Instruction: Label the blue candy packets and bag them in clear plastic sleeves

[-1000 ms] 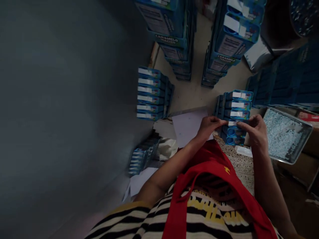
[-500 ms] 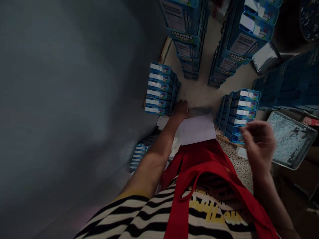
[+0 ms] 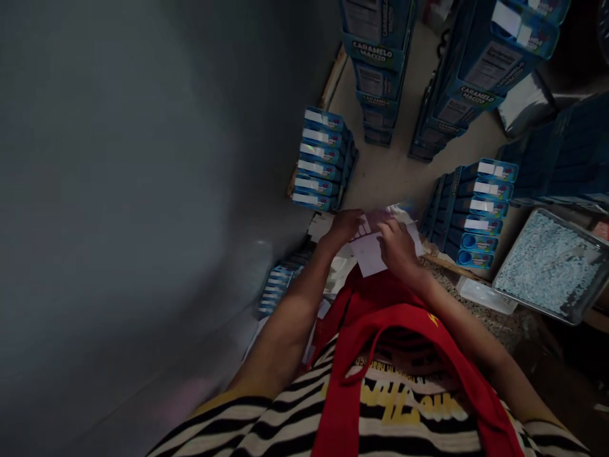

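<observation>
In front of my red apron, a white paper sheet (image 3: 371,257) sits at the near edge of the table. My left hand (image 3: 347,228) is closed at the sheet's upper left side, beside some white strips. From the right, my right hand (image 3: 398,247) reaches over the paper with bent fingers pressed on its upper part. A shiny piece of clear film (image 3: 402,214) shows just beyond my right fingers. Dim light and the fingers hide exactly what the fingertips pinch.
Blue candy boxes stand in a left row (image 3: 318,158), a right row (image 3: 485,206) and tall stacks (image 3: 380,76) farther back. A clear tray (image 3: 500,279) of pale blue pieces is at the right. A grey wall (image 3: 143,190) borders the left.
My right hand has come from above the right-hand boxes and tray to the paper beside my left hand. The paper has shifted and now looks tilted or partly folded.
</observation>
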The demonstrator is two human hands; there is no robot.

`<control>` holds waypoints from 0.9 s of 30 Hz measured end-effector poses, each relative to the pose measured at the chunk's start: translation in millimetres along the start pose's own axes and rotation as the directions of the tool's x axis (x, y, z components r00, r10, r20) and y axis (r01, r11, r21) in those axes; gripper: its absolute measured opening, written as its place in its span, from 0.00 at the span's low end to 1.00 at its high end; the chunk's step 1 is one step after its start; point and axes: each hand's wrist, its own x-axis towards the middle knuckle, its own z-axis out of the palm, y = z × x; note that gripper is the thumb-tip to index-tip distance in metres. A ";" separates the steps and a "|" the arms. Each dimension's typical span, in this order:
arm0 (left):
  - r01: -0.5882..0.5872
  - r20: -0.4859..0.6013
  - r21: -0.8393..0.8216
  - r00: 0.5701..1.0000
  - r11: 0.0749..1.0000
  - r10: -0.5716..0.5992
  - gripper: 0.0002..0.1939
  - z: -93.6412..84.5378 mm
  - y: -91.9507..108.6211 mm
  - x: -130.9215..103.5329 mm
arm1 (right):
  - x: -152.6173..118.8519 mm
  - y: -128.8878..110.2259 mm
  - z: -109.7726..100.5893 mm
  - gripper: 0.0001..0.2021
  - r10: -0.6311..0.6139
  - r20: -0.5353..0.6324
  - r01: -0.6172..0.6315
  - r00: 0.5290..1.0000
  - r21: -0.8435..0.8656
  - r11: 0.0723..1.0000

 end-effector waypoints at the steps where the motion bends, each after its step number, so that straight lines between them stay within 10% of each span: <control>1: -0.024 0.019 0.000 1.000 1.000 0.024 0.09 -2.2 0.1 -1.2 | 13.6 -1.4 7.2 0.24 -0.017 -0.013 0.017 1.000 -0.038 0.999; 7: -0.133 0.140 -0.031 0.981 0.991 0.136 0.13 -7.5 -3.9 -0.7 | 62.5 14.1 49.7 0.26 -0.121 0.064 0.131 0.991 -0.196 0.972; 27: -0.081 0.214 -0.053 0.973 0.995 0.091 0.13 1.8 -27.6 17.5 | 16.6 42.4 71.8 0.27 -0.188 0.091 0.208 0.978 -0.318 0.925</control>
